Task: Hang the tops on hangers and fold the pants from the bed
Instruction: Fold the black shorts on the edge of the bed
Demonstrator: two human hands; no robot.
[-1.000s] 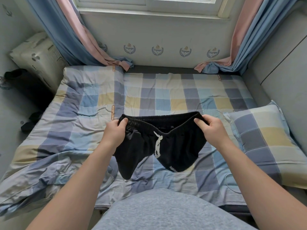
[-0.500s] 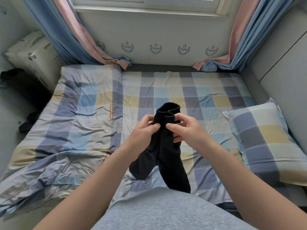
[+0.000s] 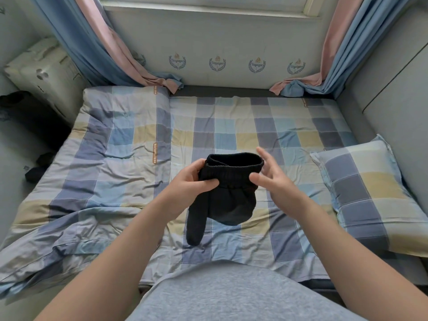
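Observation:
Black shorts (image 3: 228,200) with an elastic waistband hang folded in half above the middle of the checked bed (image 3: 231,126). My left hand (image 3: 194,179) pinches the left end of the doubled waistband, thumb in front. My right hand (image 3: 271,174) is at the right end of the waistband with its fingers spread and nearly straight; whether it touches the cloth I cannot tell. One leg of the shorts dangles lower on the left. No tops or hangers are in view.
A checked pillow (image 3: 375,193) lies at the right of the bed. A rumpled checked quilt (image 3: 76,200) covers the left half. Blue and pink curtains (image 3: 111,47) hang at both back corners. A white box (image 3: 44,72) and dark items stand at the left.
The shorts went from stretched wide between both hands to folded in half, ends brought together. Now the doubled waistband is turned sideways, and my right hand has let go and spread its fingers.

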